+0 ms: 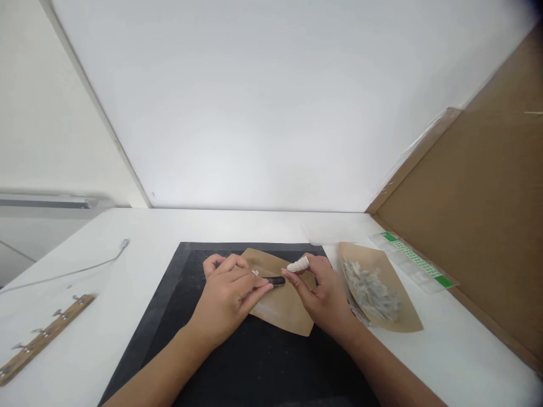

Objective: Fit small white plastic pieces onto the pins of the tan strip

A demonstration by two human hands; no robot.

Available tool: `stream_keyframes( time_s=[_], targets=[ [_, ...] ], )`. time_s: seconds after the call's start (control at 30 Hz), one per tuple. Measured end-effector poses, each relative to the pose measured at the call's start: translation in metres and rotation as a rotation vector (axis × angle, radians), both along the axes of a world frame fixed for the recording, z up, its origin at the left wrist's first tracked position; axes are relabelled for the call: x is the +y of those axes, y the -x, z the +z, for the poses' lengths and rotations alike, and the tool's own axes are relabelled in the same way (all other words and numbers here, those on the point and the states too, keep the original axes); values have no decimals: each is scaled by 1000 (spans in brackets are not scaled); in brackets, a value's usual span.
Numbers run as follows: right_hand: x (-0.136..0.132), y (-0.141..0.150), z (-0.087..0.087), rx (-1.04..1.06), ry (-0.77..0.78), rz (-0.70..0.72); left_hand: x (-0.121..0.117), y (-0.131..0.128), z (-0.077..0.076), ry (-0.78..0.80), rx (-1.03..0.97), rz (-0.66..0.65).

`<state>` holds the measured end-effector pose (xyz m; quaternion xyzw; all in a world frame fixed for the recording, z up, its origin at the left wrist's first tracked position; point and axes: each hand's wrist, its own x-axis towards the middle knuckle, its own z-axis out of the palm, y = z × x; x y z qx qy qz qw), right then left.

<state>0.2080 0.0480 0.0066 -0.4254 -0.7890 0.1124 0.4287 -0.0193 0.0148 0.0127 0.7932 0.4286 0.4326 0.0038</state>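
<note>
My left hand (231, 291) is closed around a slim dark piece with a rounded end (276, 280), whose exact kind I cannot make out. Its tip points toward my right hand (324, 291). On my right index finger sits a white ribbed finger cot (298, 264). That finger and the thumb are pinched together just beyond the dark tip; whatever is between them is too small to name. Small white bits (255, 272) show beside my left fingers. Beneath both hands lies a brown paper sheet (282, 316) on a black mat (263, 373).
To the right, a second brown paper (409, 319) bears a heap of pale translucent scraps (373, 291). Beyond it lies a clear plastic strip with a green grid (418, 260). A wooden hook rail (46, 336) and a thin cable (97, 264) lie left. A brown board (475, 209) stands right.
</note>
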Motion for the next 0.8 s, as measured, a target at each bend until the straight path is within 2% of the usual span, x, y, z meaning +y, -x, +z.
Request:
stream_keyframes(
  time_s=[0.13, 0.43, 0.53, 0.63, 0.8],
  targets=[
    [0, 1, -2, -31, -27, 17, -2, -3, 1, -21, -13, 9],
    [-1, 1, 1, -77, -78, 36, -4, -3, -6, 106, 80, 7],
    [-1, 1, 2, -104, -138, 74, -6, -5, -6, 169, 21, 14],
    [-2, 1, 2, -143, -270, 108, -6, -7, -4, 288, -66, -7],
    [-5, -2, 5, -183, -424, 165, -4, -9, 1, 381, -285, -187]
  ],
)
